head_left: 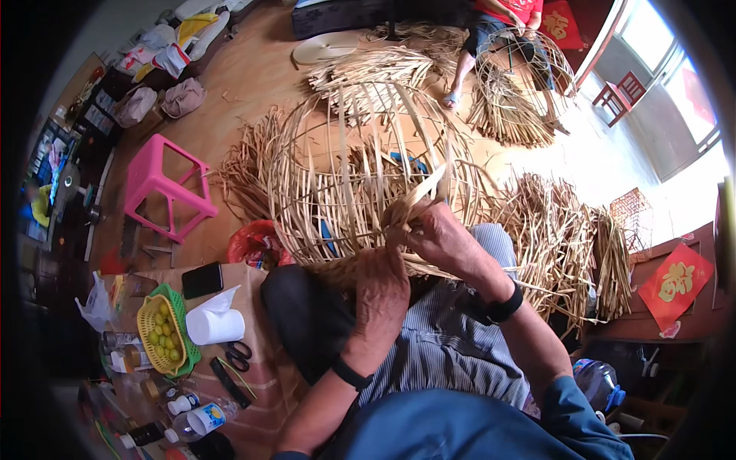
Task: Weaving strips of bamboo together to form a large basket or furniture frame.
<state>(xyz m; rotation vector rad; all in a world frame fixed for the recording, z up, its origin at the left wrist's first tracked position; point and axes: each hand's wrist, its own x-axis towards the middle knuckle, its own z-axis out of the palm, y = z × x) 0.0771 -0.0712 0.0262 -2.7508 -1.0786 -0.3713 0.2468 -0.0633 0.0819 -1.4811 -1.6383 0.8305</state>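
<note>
On wooden floor (253, 77), both hands apparently grip a basket frame (345, 176).

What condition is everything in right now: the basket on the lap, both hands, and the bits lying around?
Woven basket frame: unfinished, open ribs, resting on the lap.
Left hand: pressed against the frame's lower rim.
Right hand: pinching a flat strip.
Pink stool: upright.
Yellow basket: holding small green fruits.
Scissors: lying flat, closed.
Phone: screen dark.
</note>
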